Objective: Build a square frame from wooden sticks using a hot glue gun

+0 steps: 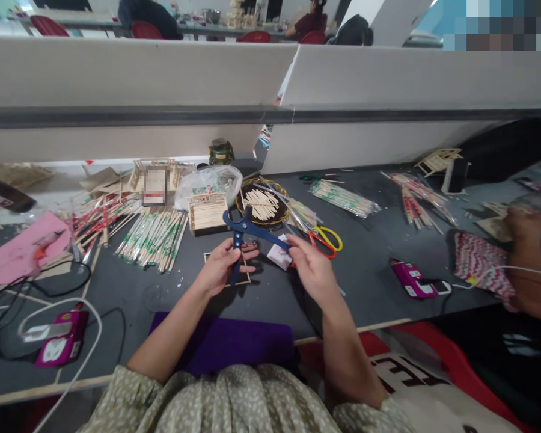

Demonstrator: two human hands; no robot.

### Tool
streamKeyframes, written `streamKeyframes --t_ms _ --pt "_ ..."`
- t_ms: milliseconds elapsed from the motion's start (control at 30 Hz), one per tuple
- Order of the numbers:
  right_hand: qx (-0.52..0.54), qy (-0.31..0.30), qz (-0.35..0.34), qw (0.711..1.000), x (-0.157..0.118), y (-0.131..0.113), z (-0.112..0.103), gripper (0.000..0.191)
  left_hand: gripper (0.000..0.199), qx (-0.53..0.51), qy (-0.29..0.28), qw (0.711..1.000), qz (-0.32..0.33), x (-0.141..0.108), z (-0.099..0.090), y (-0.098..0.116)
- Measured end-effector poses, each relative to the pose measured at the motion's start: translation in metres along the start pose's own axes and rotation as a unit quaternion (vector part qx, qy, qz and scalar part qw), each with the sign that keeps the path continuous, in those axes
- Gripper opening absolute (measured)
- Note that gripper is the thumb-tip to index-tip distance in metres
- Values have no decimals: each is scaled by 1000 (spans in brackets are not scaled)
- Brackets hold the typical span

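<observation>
Cutter [240, 227] in both hands [220, 265] [312, 267], lettered cloth [426, 397] nearby

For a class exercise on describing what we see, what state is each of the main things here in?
Blue tool: handles spread, held by left hand and right hand
Frame: lying flat, partly hidden by left hand
Basket: holding loose sticks
Plastic bag: crumpled
Scissors: lying down, blade opening unclear
Glue gun: lying on pink sheet
Stick pack: lying flat, wrapped

White partition [117, 72] behind grey worktable [365, 252]; red chairs [48, 26] beyond, probably plastic.
</observation>
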State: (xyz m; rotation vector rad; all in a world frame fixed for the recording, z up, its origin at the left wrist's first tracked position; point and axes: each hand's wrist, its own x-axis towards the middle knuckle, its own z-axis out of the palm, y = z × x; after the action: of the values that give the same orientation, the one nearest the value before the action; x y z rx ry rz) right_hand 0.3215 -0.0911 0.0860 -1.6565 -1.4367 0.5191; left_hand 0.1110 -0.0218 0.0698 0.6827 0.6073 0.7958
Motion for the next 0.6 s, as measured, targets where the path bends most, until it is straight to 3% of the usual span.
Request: streamKeyframes --t_ms 100,167,400,500,600 --pt "-15 -73 8 997 -2 5 20 38 41 2 22 1000 8 4 4 -12" --pt "-4 -72 39 997 -5 14 25 38 39 5 36 999 4 6 6 -20" --pt "81 -77 157 981 -20 53 -5 47 43 4 40 996 -78 2 4 -45" --pt "140 -76 236 959 -23 55 -8 53 54 24 18 995 -90 2 3 -49" --pt "206 -56 262 941 -22 48 -1 52 62 27 16 996 -83 4 1 -48"
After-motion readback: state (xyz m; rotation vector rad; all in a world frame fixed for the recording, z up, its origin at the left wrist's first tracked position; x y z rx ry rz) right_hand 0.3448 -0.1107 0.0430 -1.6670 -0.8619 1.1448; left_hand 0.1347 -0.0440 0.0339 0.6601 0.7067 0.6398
